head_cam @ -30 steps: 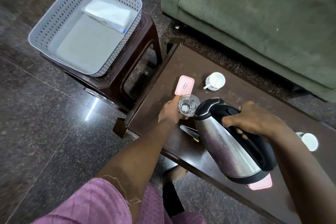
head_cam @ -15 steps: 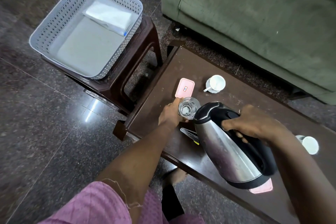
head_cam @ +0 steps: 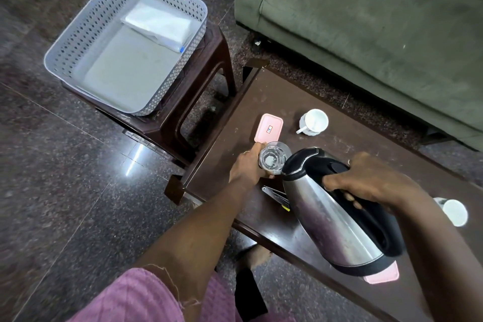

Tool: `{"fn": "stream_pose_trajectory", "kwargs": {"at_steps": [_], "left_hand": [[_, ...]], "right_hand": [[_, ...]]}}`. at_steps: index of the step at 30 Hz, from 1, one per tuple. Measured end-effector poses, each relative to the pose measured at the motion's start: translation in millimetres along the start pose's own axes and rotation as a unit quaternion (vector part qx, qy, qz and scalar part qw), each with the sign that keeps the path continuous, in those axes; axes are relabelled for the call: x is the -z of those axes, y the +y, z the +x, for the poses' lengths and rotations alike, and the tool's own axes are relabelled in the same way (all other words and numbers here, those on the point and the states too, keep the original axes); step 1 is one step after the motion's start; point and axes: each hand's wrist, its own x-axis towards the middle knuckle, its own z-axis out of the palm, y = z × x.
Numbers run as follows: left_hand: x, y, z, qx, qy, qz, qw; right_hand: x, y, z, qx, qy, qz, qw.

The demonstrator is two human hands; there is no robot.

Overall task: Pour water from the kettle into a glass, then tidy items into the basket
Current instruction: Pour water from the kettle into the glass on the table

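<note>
A rounded kettle [head_cam: 332,217] of brushed steel, with a glossy black plastic lid, collar and base ring, is held tilted above the dark brown wooden surface [head_cam: 366,144]. Its spout end is turned toward ten o'clock and brought just beside the rim of a clear, cylindrical glass [head_cam: 273,158]. The black handle is gripped by the right hand [head_cam: 366,178], with the fingers curled round it. The glass is stood near the surface's nine o'clock edge and is clasped by the left hand [head_cam: 247,165], fingers and thumb curled round its wall. Whether water is falling cannot be told.

A flat pink lid [head_cam: 268,128], rectangular with rounded corners, is laid just beside the glass at twelve o'clock, and a white ceramic cup [head_cam: 313,121] is set at one o'clock. A thin metal utensil [head_cam: 274,192] is partly hidden under the kettle. A second white cup [head_cam: 454,212] is seen at three o'clock.

At ten o'clock, well apart, a grey perforated plastic basket [head_cam: 65,60] with a cut-out handle is rested on a dark moulded stool [head_cam: 203,81]. A white folded packet [head_cam: 159,22] is laid at the basket's far end. A green velvety sofa [head_cam: 366,21] is placed at one o'clock on a speckled, polished stone floor [head_cam: 52,191].
</note>
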Motion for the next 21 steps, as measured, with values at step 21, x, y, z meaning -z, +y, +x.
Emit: {"fn": "stream_pose_trajectory", "kwargs": {"at_steps": [21], "left_hand": [[-4.0, -9.6, 8.6, -0.031, -0.001, -0.031, 0.999]], "right_hand": [[-3.2, -3.1, 8.0, -0.002, -0.002, -0.018, 1.0]]}}
